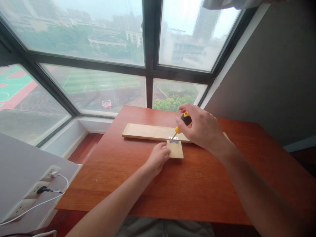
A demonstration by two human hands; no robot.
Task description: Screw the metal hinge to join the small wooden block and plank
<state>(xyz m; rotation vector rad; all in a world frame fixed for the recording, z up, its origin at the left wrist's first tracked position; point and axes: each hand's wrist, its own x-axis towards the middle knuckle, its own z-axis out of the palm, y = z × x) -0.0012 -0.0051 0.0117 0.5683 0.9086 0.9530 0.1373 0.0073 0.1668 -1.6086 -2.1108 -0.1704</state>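
"Since the list begins with the metal hinge (173, 140), where does it lie?"

"Item one: hinge, silver, at the far edge of the small wooden panel (176, 151), by the near edge of the long board (148, 131). Long axis left to right, roughly along that edge. Whether it is fastened to the board, cannot tell."

"And the tool?"

"Item two: screwdriver (178, 129), yellow and black, one. Shaft slants down and leftward onto the hinge's left part; seating of the tip too small to tell."

"Which hand is nearer?"

"Left hand (159, 156): just left of the hinge and slightly towards the person, thumb and fingers closed on the panel's left edge. Right hand (199, 123): above and to the right, fingers and thumb loosely curled about the handle."

"Support and surroundings?"

"Table (148, 187), reddish-brown, one, under both wooden pieces. Window (150, 70), dark-framed, beyond its far edge."
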